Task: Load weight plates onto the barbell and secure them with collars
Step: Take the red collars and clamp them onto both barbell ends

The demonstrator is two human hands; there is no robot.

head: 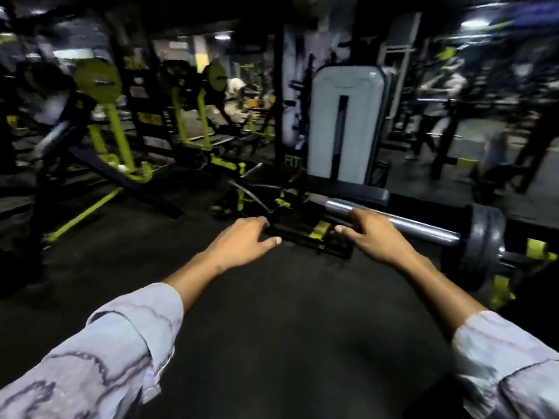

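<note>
A dim gym floor (272, 313) is seen beneath both hands. The left hand (242, 241) and right hand (375, 237) are held loose-fingered and empty, the barbell (402, 220) just beyond the right, its weight plates (484, 246) further right. With no collar visible, plates could be shaken loose.

The barbell sleeve (393, 217) runs from centre toward four o'clock, ending at the weight plates (481, 246) stacked on it at three o'clock. The right hand (375, 237) lies before the sleeve, overlapping it; the left hand (242, 240) is at its nine o'clock, well apart. An upright padded bench back (344, 122) stands behind at twelve o'clock, a plate-loaded machine (99, 116) at ten.
</note>
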